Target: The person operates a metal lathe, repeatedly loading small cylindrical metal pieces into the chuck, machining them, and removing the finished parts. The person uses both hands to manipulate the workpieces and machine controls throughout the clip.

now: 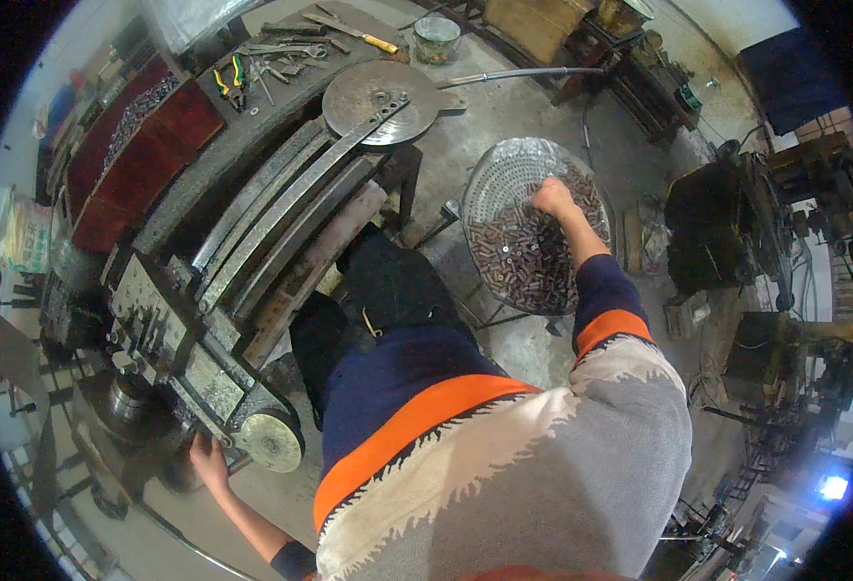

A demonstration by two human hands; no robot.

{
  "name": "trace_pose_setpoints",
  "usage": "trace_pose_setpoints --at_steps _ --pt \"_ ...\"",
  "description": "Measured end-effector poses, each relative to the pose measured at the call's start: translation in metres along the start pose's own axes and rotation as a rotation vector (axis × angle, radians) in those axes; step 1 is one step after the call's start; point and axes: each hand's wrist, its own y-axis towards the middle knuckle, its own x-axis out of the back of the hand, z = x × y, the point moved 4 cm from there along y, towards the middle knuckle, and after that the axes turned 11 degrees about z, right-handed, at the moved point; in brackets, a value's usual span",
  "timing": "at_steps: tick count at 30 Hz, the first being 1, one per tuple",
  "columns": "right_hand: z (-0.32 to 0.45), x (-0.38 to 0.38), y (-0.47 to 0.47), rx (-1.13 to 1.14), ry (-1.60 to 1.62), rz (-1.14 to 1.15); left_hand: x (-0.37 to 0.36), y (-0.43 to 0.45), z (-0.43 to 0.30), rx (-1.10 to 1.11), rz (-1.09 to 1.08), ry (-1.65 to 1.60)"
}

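My right hand [553, 197] is over a round perforated metal basin [503, 174], its fingers curled in at the heap of short metal cylinders [521, 254]. Whether it holds one of them is hidden from this angle. Down at the left, my left hand [209, 459] reaches to the near end of a bench machine [209, 370], beside a round brass-coloured disc [270, 441]. Its fingertips are hidden at the machine's edge, so a grip cannot be made out. A long steel bar [310, 192] runs from the machine to a large round steel plate [379, 102].
Pliers with yellow-green handles [230, 81], a yellow-handled file [354, 33] and a wrench [288, 51] lie on the bench. A dark red bin [158, 149] holds small metal parts. A metal bucket [436, 40] stands beyond the plate. Dark machinery [717, 225] lines the right side.
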Motion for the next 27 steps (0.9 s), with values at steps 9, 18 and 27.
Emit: trace_pose_setpoints --at_steps 9,18,27 --pt "0.022 0.037 -0.035 0.139 0.418 -0.063 0.014 -0.014 -0.006 -0.03 0.095 -0.02" --pt "0.306 0.112 -0.169 1.556 0.914 0.097 0.036 -0.062 -0.211 -0.535 -0.249 0.087" --pt "0.441 0.132 -0.292 1.976 0.555 0.19 -0.01 -0.06 -0.295 -0.884 -0.187 -0.081"
